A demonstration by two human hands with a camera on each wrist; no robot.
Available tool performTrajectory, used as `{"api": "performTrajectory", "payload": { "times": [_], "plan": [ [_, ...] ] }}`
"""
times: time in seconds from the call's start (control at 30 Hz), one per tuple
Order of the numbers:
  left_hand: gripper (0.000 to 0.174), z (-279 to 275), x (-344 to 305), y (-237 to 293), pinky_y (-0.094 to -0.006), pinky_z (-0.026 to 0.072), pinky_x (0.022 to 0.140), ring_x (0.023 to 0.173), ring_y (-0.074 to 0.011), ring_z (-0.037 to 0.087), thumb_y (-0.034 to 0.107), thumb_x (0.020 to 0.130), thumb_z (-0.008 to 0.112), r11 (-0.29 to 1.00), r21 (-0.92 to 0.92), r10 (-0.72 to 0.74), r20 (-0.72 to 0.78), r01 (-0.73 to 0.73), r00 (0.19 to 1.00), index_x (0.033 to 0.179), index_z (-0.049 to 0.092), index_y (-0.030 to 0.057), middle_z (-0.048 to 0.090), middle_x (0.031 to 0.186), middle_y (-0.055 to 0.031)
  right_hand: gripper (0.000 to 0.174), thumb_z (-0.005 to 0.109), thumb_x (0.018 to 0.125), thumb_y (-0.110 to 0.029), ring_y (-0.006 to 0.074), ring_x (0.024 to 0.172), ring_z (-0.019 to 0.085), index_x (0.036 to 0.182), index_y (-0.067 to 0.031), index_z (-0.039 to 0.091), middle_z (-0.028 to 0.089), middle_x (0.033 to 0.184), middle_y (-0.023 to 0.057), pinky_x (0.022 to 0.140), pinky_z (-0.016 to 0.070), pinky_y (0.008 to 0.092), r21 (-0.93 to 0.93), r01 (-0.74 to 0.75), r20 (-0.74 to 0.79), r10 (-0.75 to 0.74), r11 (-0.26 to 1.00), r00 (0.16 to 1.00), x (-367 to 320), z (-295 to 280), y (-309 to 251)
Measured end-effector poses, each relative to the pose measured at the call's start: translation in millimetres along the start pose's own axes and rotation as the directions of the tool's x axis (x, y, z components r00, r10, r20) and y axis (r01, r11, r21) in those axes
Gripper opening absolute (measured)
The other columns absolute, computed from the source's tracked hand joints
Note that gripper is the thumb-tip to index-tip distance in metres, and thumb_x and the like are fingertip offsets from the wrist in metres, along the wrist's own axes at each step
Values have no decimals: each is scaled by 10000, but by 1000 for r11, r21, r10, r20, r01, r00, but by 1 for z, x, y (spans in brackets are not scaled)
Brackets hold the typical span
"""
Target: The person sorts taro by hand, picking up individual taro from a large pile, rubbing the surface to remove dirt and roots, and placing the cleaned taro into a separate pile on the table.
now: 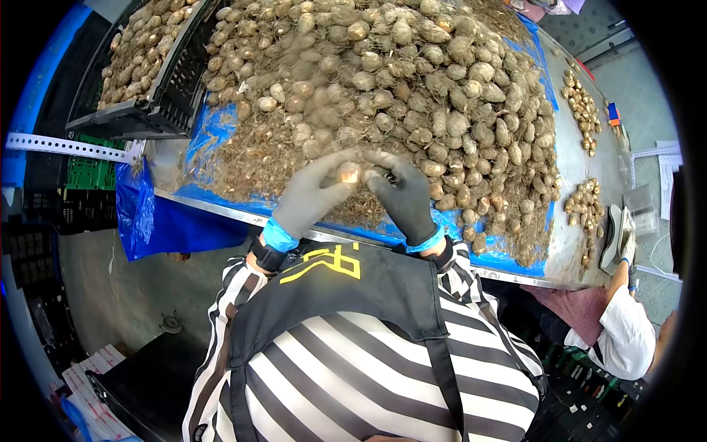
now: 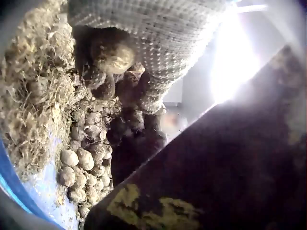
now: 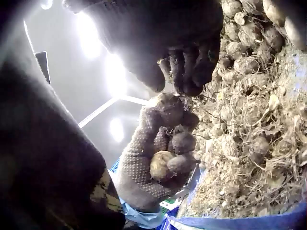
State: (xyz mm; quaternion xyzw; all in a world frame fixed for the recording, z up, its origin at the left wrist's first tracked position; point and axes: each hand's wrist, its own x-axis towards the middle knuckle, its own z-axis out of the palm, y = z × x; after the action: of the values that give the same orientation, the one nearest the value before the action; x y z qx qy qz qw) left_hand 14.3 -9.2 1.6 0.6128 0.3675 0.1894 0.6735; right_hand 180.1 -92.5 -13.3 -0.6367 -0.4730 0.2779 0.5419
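The gloved left hand [image 1: 313, 190] curls its fingers round a pale brown tuber [image 1: 349, 174] above the table's near edge. In the right wrist view a round tuber [image 3: 162, 165] lies in the left palm, and another hairy one [image 3: 169, 109] is held at the thumb and fingertips. The right hand [image 1: 401, 195], in a darker glove, is close beside it with bent fingers; the right wrist view shows its fingertips [image 3: 192, 81] at the upper tuber. Root fibres [image 1: 250, 166] lie beneath both hands.
A large heap of hairy tubers [image 1: 456, 96] covers the table beyond the hands. A black crate [image 1: 173, 81] of tubers stands at the far left. Small piles [image 1: 584, 199] lie on the right side, near another person's arm [image 1: 624, 272]. Blue sheeting [image 1: 184, 228] hangs over the front edge.
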Motion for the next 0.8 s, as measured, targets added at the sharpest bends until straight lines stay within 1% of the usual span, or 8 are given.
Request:
{"api": "performTrajectory", "payload": {
  "times": [0.17, 0.3, 0.4, 0.5, 0.57, 0.67, 0.7, 0.8],
  "plan": [
    [539, -3, 1, 2, -271, 500, 836, 937, -110, 613, 80, 796, 685, 979, 204, 29, -15, -26, 999, 1321, 570, 37, 660, 1101, -65, 185, 686, 802, -114, 262, 794, 690, 977, -57, 708, 706, 899, 117, 690, 541, 340, -130, 233, 93, -222, 964, 971, 0, 2, 3],
    [515, -4, 1, 1, -306, 481, 919, 992, -144, 612, 105, 778, 687, 932, 352, 86, 23, -89, 996, 1280, 605, 29, 667, 1116, -73, 121, 647, 829, -126, 296, 796, 677, 926, -65, 686, 693, 871, 123, 694, 538, 354, -267, 126, 106, -101, 955, 989, 5, -2, 2],
    [521, -4, 1, 2, -309, 478, 921, 1012, -155, 612, 108, 795, 660, 949, 271, 141, 91, -161, 986, 1307, 588, 46, 668, 1106, -83, 141, 623, 848, -145, 266, 798, 677, 950, -63, 675, 686, 860, 128, 725, 530, 358, -238, 17, 9, -15, 971, 1000, 18, -10, 23],
    [524, -5, -1, 14, -283, 498, 842, 942, -130, 612, 99, 809, 637, 985, 153, -106, 129, 85, 986, 1327, 574, 57, 663, 1076, -61, 161, 636, 843, -137, 240, 806, 674, 972, -55, 686, 689, 869, 121, 734, 525, 345, -170, -70, 69, 83, 983, 994, 17, -23, 18],
    [528, -5, 2, 7, -255, 498, 767, 873, -97, 595, 87, 824, 619, 980, 198, -36, 117, 12, 993, 1348, 558, 69, 653, 1053, -43, 181, 649, 835, -90, 218, 775, 669, 1004, -58, 703, 690, 860, 104, 704, 521, 320, -88, 12, 155, 2, 996, 988, 15, -25, 13],
    [509, -5, 8, -10, -216, 483, 685, 805, -54, 569, 77, 851, 611, 920, 303, 224, 116, -250, 968, 1356, 549, 73, 644, 1026, -21, 194, 691, 807, -62, 222, 722, 656, 998, -87, 715, 670, 813, 90, 658, 512, 316, 13, 206, 258, -203, 978, 945, 13, -23, -7],
    [499, -5, 9, -11, -203, 476, 663, 788, -40, 560, 76, 861, 612, 869, 343, 332, 125, -355, 935, 1355, 548, 71, 642, 1018, -14, 191, 694, 804, -64, 237, 717, 654, 992, -92, 712, 665, 805, 90, 650, 511, 331, -64, 262, 267, -237, 963, 934, 12, -22, -6],
    [461, -1, 4, -3, -220, 493, 720, 841, -66, 590, 99, 871, 650, 1000, 17, 12, 46, -13, 999, 1321, 560, 48, 654, 1036, -38, 183, 698, 798, -71, 276, 712, 647, 977, -108, 703, 655, 787, 91, 632, 507, 373, -218, 368, 273, -306, 904, 912, 11, -16, 1]
  ]
}}
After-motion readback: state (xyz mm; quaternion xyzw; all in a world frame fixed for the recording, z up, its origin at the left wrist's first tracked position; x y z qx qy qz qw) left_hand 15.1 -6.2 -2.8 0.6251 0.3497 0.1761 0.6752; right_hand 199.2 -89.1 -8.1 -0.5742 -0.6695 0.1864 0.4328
